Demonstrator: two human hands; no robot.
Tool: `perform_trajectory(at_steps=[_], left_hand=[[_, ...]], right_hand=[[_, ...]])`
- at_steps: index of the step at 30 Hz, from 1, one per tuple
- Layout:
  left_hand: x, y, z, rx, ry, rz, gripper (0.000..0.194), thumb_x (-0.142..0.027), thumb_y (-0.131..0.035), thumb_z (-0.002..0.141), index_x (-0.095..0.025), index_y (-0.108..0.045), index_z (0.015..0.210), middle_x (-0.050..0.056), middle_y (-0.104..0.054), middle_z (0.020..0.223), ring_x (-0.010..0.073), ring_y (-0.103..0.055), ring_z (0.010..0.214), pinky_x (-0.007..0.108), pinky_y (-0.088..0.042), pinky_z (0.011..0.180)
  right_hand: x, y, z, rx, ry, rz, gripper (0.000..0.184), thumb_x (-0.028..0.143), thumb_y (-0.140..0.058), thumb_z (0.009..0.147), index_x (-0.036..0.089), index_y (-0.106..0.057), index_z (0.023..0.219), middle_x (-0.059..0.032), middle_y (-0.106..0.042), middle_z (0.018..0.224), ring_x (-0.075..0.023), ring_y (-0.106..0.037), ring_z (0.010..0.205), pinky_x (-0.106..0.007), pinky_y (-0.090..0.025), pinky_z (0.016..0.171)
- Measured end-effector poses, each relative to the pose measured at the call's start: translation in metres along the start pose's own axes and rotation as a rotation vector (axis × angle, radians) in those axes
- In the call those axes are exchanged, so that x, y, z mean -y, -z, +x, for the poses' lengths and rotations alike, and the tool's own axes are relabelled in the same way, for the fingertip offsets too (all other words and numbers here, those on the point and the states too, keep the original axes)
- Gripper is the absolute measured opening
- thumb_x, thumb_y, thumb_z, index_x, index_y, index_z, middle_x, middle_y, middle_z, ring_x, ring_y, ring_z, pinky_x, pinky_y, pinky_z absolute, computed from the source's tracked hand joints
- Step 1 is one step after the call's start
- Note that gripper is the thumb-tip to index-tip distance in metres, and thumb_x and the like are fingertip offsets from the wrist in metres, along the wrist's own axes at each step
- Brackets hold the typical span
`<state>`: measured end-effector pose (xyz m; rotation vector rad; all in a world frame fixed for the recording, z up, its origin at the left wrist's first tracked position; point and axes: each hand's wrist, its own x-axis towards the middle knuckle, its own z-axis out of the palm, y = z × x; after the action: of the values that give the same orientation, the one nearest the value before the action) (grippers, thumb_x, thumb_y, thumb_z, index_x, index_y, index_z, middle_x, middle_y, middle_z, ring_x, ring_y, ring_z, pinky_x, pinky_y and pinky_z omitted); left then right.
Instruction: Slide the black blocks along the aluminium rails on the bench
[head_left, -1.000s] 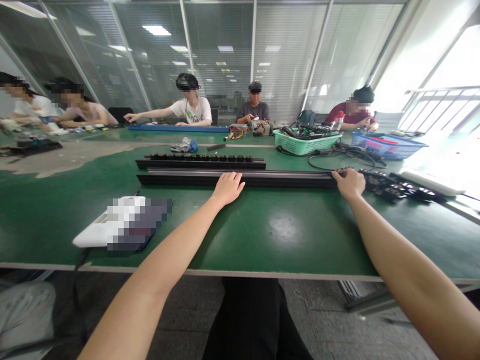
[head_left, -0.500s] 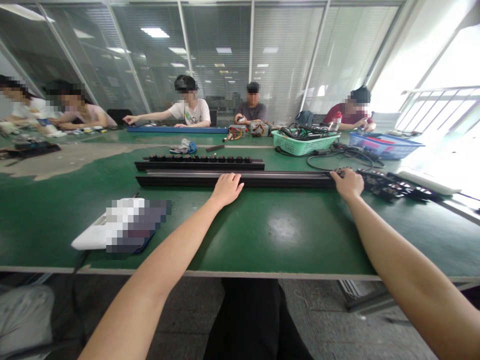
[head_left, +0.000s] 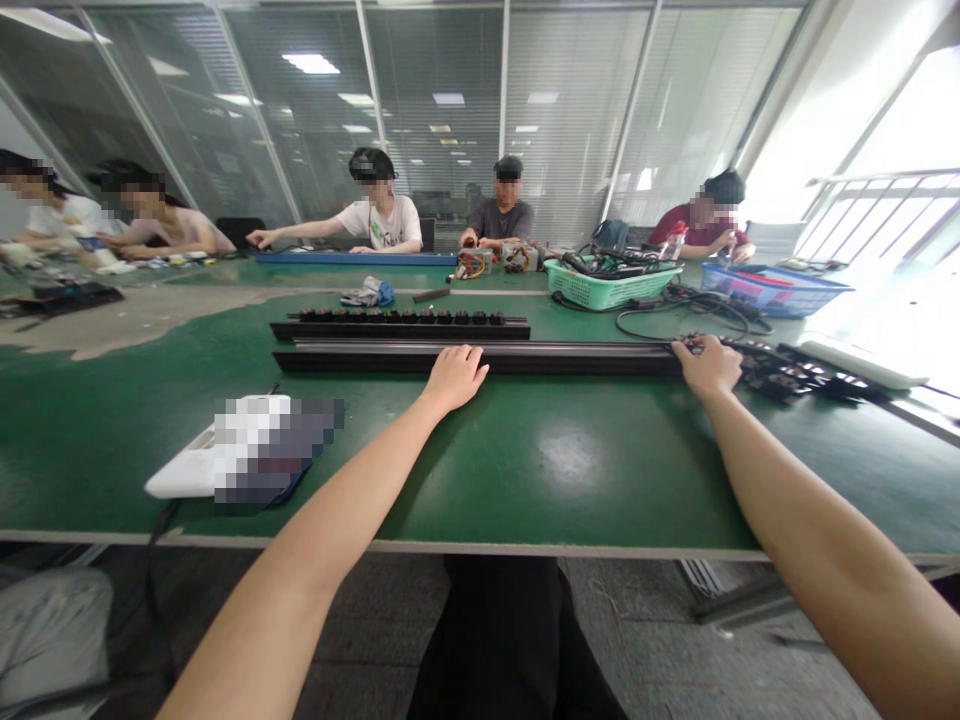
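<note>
1. Legible text: none found in this view.
2. White T-shirt [head_left: 388,228] across the desk [head_left: 570,470]: dark lettering or graphic on the chest (too small and soft to read).
3. Small boxes [head_left: 519,256] at the far side of the desk: pale surfaces with possible markings, nothing readable.
4. White object [head_left: 180,481] at the near side of the desk: its upper surface is covered by a pixelated block [head_left: 277,447], so any marking there cannot be read.
</note>
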<state>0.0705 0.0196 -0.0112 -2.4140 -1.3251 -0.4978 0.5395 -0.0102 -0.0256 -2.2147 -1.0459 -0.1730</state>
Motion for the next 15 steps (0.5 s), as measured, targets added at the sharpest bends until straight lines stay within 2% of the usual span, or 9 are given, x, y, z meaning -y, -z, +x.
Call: perform_trajectory(at_steps=[7, 15], left_hand=[[0.0009, -0.0004, -0.0004, -0.005, -0.006, -0.002, 0.041, -0.036, -0.045, 0.108, -0.014, -0.061, 0.138, 0.016, -0.068, 0.130, 0.0316, -0.063, 0.121, 0.045, -0.046, 0.109], [0.0001, 0.0015, -0.0007, 0.011, -0.003, -0.010, 0.042, -0.035, -0.042, 0.108, -0.013, -0.061, 0.138, 0.018, -0.068, 0.130, 0.0323, -0.063, 0.121, 0.047, -0.046, 0.110]], right_hand=[[-0.0015, 0.0054, -0.0046, 0.039, -0.089, 0.099, 0.051, 0.061, -0.060, 0.095, 0.024, -0.065, 0.130, -0.0191, -0.047, 0.131, -0.0339, -0.046, 0.114, -0.049, -0.036, 0.099], [-0.0027, 0.0030, 0.0007, 0.032, -0.136, 0.117, 0.048, 0.057, -0.064, 0.095, 0.026, -0.066, 0.131, -0.0177, -0.041, 0.135, -0.0312, -0.042, 0.114, -0.042, -0.035, 0.099]])
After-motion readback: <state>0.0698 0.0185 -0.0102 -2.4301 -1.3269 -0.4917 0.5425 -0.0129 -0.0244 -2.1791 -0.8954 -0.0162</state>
